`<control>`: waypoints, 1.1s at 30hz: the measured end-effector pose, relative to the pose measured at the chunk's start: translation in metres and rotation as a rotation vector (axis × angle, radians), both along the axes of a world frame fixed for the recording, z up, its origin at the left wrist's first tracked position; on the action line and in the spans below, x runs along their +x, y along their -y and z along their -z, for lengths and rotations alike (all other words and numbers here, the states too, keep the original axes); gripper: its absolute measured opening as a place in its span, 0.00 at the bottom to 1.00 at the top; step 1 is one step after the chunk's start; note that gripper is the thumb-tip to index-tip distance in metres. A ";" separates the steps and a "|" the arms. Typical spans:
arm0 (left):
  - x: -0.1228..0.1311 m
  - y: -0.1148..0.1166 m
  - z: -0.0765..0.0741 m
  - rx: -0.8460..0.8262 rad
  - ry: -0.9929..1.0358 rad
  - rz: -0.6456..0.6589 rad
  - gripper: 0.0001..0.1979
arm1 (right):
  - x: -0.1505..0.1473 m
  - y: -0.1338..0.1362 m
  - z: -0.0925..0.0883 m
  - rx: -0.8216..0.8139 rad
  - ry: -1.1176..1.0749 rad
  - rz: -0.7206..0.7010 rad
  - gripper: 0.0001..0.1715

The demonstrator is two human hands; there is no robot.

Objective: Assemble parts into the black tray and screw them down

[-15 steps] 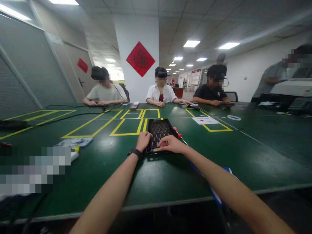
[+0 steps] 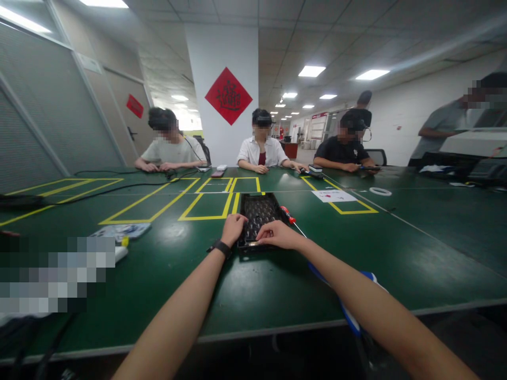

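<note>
A black rectangular plastic case (image 2: 259, 207), with rows of small dark shapes inside, lies on the table in front of me. My left hand (image 2: 233, 230), with a dark band at the wrist, holds the case's left edge between closed fingers. Over the near end of the case, my right hand (image 2: 274, 234) has its fingertips pinched at a small pale strip (image 2: 253, 244) by the front wall; its far end is hidden by the fingers. A red-handled screwdriver (image 2: 289, 215) lies just right of the case, its shaft pointing toward my right forearm.
Yellow tape rectangles mark the green table (image 2: 273, 311). A paper sheet (image 2: 334, 196) and a white ring (image 2: 380, 191) lie to the right. A blue-and-white object (image 2: 352, 316) is partly under my right forearm. Several people sit across; another stands at right.
My hands and the case stay nearly in place. Across the table, a person's hand has shifted slightly left, beside a small device.
</note>
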State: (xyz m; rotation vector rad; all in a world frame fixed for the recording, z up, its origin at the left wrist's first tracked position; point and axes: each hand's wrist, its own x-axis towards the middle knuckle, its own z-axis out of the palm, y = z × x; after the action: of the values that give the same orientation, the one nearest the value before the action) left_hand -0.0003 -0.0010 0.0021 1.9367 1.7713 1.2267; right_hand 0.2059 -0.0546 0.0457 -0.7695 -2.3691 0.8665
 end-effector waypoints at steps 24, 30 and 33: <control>-0.002 -0.004 0.003 0.021 0.014 0.013 0.16 | 0.000 -0.002 0.003 0.041 -0.006 0.005 0.18; -0.001 -0.003 0.002 0.003 0.013 0.008 0.16 | 0.001 -0.002 0.002 0.040 0.002 0.007 0.20; -0.001 -0.003 0.002 0.000 0.016 0.010 0.16 | 0.001 -0.001 0.001 0.046 -0.004 0.006 0.20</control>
State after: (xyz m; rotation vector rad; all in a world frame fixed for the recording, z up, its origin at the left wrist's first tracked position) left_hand -0.0015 0.0024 0.0001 1.9279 1.7522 1.2349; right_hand 0.2065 -0.0534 0.0447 -0.7552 -2.3740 0.8071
